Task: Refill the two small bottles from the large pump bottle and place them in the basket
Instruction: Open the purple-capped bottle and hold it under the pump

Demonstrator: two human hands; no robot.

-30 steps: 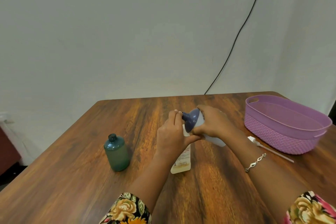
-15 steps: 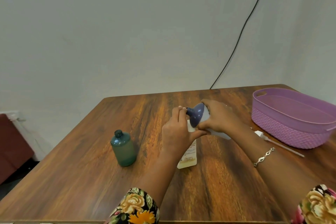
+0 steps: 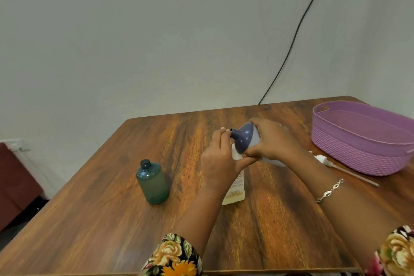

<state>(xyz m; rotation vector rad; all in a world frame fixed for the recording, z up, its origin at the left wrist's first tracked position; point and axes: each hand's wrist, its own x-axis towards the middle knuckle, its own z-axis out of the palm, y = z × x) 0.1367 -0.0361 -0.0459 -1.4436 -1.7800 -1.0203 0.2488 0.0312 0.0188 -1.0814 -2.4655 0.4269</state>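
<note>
Head view shows the task somewhere in its middle, at a pouring step. The right hand is wrapped around the body of the large bottle and holds it lifted and tipped on its side, the dark purple neck pointing to the left. The pump is already taken off. It lies with its long tube on the table, just beside the basket.

The left hand has its fingers curled around the upper part of the white small bottle, which stands with its base on the table under the tipped neck. The mouth of this bottle is hidden behind the hand, so it is not possible to tell whether liquid is running or how full it is.

The green small bottle stands upright and alone, well apart to the left, with no cap on its neck. A paler colour fills most of its body, so it seems to be filled already, but this is only a judgement.

The basket sits at the far right of the table, and the part of its inside that shows holds nothing. So both small bottles are not yet placed.

What remains, probably: to finish the white bottle, to close what needs closing, and to carry both small bottles over to the basket.
</note>
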